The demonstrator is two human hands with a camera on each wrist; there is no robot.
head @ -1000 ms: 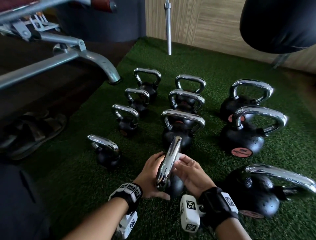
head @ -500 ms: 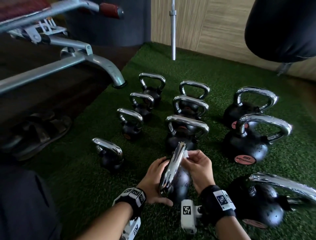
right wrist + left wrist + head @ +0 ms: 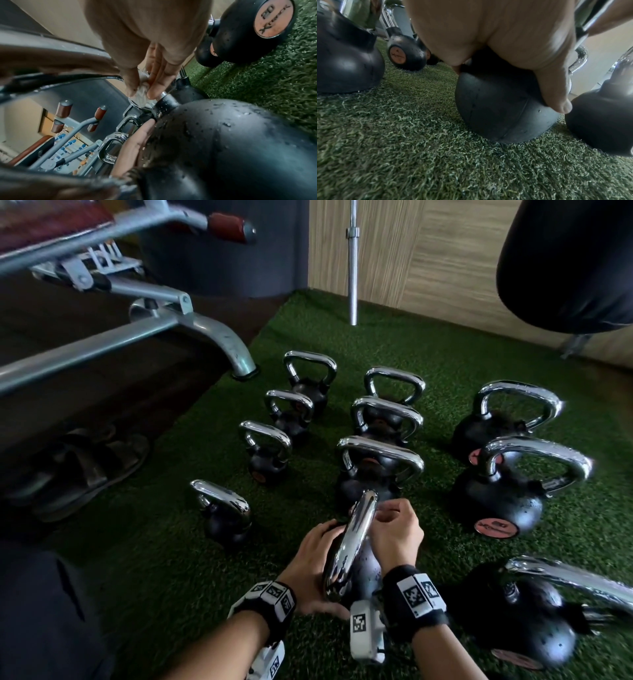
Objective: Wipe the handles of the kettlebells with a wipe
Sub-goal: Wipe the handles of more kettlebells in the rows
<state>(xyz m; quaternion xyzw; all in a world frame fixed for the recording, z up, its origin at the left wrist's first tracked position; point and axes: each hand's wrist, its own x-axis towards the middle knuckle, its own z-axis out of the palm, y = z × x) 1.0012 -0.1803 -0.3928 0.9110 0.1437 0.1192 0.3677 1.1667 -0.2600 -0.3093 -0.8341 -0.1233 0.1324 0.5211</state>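
A black kettlebell (image 3: 366, 571) with a chrome handle (image 3: 352, 542) stands on the green turf right in front of me. My left hand (image 3: 317, 556) grips its round body (image 3: 501, 108) from the left, thumb (image 3: 556, 94) down the side. My right hand (image 3: 394, 529) pinches a small white wipe (image 3: 141, 93) against the far leg of the handle, near where chrome meets the black collar (image 3: 164, 104). In the head view the wipe is hidden behind my fingers. Water drops speckle the body (image 3: 223, 135).
Several more chrome-handled kettlebells stand in rows beyond, the nearest (image 3: 373, 470) just behind the one I hold, bigger ones to the right (image 3: 503, 501) (image 3: 534, 618). A bench frame (image 3: 191, 326) and sandals (image 3: 78, 467) lie left. A black punching bag (image 3: 568, 261) hangs upper right.
My right hand has slid along the handle from its middle to the far end and down its far leg with the wipe. The left hand stays on the body.
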